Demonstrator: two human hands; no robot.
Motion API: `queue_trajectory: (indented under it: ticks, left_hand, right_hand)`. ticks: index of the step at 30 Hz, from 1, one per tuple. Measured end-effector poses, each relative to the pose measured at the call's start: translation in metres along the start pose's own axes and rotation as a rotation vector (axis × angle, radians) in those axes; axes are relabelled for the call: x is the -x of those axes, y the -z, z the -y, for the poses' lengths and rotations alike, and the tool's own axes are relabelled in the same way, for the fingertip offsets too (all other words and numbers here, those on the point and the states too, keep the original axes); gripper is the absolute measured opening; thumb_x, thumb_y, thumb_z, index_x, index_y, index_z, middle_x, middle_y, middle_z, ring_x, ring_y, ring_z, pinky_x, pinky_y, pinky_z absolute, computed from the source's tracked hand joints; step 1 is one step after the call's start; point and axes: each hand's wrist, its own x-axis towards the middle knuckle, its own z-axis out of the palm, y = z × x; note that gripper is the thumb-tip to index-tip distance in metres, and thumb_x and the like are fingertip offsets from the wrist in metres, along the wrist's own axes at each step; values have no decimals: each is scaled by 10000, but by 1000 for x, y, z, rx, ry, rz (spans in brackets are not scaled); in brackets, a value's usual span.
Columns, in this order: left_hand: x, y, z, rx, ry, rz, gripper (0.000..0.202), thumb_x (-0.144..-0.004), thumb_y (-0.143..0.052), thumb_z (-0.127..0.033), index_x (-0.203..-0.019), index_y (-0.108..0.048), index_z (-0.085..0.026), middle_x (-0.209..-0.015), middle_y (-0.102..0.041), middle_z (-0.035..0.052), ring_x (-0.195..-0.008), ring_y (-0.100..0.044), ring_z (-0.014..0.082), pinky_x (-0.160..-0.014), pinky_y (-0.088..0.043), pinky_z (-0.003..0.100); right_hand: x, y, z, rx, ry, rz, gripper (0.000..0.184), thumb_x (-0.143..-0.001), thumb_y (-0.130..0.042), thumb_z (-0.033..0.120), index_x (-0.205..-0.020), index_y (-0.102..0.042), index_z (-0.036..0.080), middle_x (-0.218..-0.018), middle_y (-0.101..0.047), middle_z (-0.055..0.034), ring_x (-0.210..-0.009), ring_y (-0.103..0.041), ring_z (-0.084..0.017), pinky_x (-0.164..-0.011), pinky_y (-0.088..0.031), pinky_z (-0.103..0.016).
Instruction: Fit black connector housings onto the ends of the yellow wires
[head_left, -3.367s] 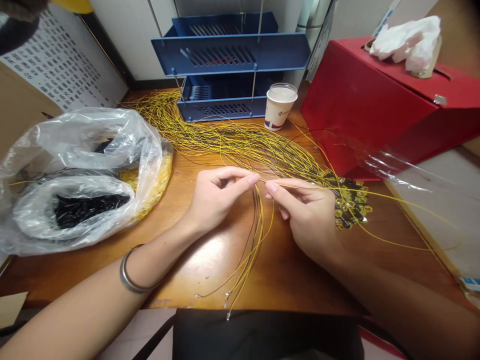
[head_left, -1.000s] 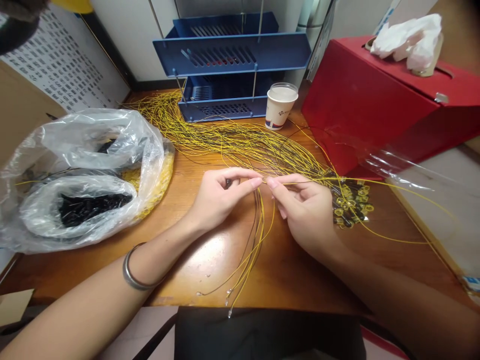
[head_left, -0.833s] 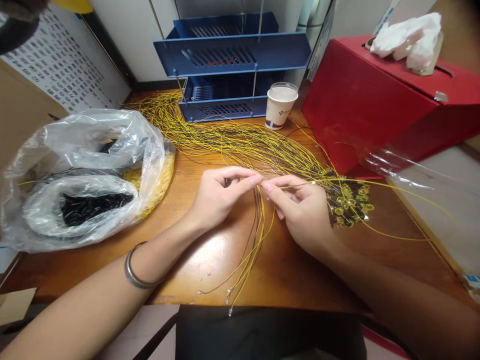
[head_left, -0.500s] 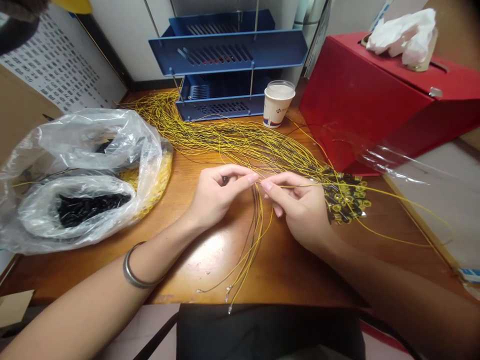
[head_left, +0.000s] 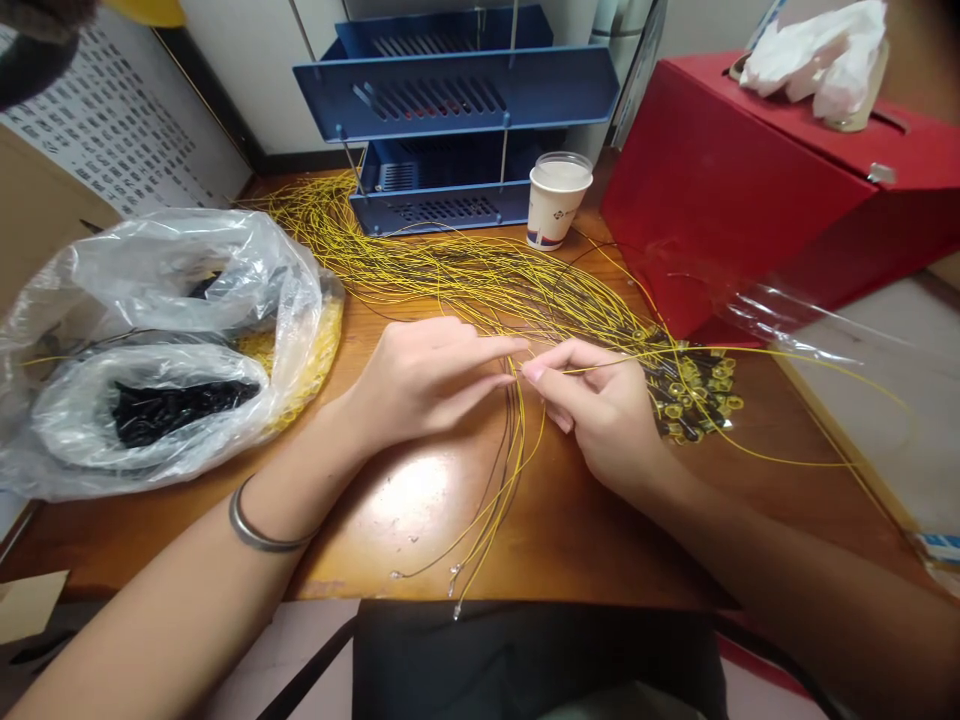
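Thin yellow wire [head_left: 750, 349]: likely light, springy; best pinched between fingertips, close to its end. Your right hand [head_left: 611, 405] grips it; left hand [head_left: 420, 375] beside, thumb and forefinger parted.

The desk [head_left: 577, 540] is surfaced in brown wood, and glare is caught near its front edge. It is crossed by a long spread of yellow and dark wires [head_left: 450, 265], whose ring ends [head_left: 690, 395] are heaped at the right. The left side is occupied by a clear bag [head_left: 172, 260]. Trays [head_left: 450, 207] and a cup [head_left: 556, 205] are set behind the wires. How fully the red box [head_left: 727, 190] is supported there cannot quite be made out.
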Motion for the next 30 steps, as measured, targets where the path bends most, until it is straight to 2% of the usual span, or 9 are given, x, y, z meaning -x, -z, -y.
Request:
queue_trajectory:
  ticks: [14,22,27,30]
  left_hand:
    - [-1,-2,-1,19,-21,-23,124,-912,-636,-174,-952,-736,-113,-539,-506,-27,-488,-395,93,-496,-266,250]
    - [-1,-1,-1,30,-5,-41,91,-902,-648,-162,-929,-732,-139,-561,-565,-26,-468,-395,79,-483,-251,248]
    - [-3,-1,-3,53,26,-29,93,-900,-638,-153,-922,-727,-141,-567,-590,-22,-459,-403,71,-473,-264,233]
    - [-2,-1,-4,69,48,-24,109,-901,-617,-135,-927,-722,-144,-568,-601,-23,-465,-436,69,-478,-291,215]
  right_hand:
    - [1,-1,2,18,16,-11,113,-757,-686,209,-696,-671,116,-437,-443,72,-404,-335,-48,-390,-190,-217]
    - [3,0,1,1,31,-16,128,-776,-691,221,-714,-660,114,-470,-458,68,-417,-343,-44,-387,-185,-217]
    - [3,-1,-2,-30,15,-39,152,-792,-701,251,-729,-648,123,-473,-380,92,-427,-279,-33,-399,-176,-214]
    - [2,-3,-3,-31,22,-52,149,-795,-698,250,-738,-654,119,-494,-400,84,-441,-282,-32,-408,-181,-212]
